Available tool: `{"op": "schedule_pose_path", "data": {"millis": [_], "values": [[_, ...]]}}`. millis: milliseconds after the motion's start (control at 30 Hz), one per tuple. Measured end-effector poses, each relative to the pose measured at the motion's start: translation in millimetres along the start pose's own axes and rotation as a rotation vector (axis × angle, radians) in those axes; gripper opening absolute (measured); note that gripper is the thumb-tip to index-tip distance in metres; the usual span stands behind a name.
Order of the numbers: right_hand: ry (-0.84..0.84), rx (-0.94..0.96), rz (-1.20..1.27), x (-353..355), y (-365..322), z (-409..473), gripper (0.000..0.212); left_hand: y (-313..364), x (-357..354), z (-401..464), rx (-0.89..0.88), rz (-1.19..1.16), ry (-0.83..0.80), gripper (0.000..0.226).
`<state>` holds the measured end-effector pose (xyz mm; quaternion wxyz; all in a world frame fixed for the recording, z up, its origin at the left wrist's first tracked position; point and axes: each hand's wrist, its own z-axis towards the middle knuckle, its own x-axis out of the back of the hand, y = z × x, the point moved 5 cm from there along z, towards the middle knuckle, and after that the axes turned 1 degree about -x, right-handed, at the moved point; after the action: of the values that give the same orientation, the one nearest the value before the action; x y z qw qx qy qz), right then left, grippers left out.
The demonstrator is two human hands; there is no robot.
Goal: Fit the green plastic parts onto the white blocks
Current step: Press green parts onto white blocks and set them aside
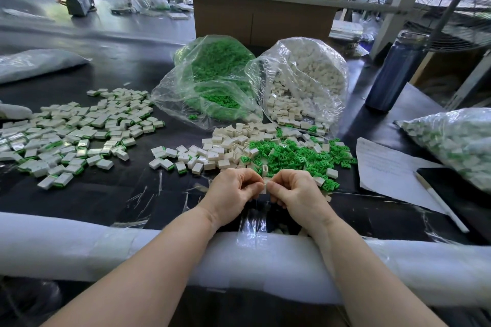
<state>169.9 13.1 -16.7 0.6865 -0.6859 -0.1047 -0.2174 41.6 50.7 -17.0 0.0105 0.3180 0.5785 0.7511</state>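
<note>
My left hand and right hand meet, both pinching one white block just before the loose green parts. I judge it light, rigid and smooth: grip the flat sides.

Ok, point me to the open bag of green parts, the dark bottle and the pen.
bag of green parts (212,79), head view, bulging side of the clear bag.
dark bottle (393,74), head view, middle of its body.
pen (438,200), head view, mid-shaft.
</note>
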Motion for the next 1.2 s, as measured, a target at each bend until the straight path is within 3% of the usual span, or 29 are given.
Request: {"op": "schedule_pose_path", "data": {"millis": [133, 333, 467, 800, 1200], "values": [[0.009, 0.008, 0.004, 0, -1, 0, 0.026, 0, 0, 0, -0.002, -0.005, 0.013, 0.006], [0.110, 0.005, 0.238, 4, -2, 0, 0.011, 2, -1, 3, -0.005, -0.086, 0.089, 0.010], [0.126, 0.010, 0.307, 6, -1, 0, 0.012, 0, -4, 3, 0.012, -0.090, 0.067, 0.013], [0.070, 0.087, 0.318, 5, -7, -2, 0.019, 1, -1, 2, 0.022, -0.121, 0.088, 0.010], [0.034, 0.058, 0.433, 4, -5, -2, 0.012, 9, 2, 0, -0.012, -0.145, 0.083, 0.010]]}}
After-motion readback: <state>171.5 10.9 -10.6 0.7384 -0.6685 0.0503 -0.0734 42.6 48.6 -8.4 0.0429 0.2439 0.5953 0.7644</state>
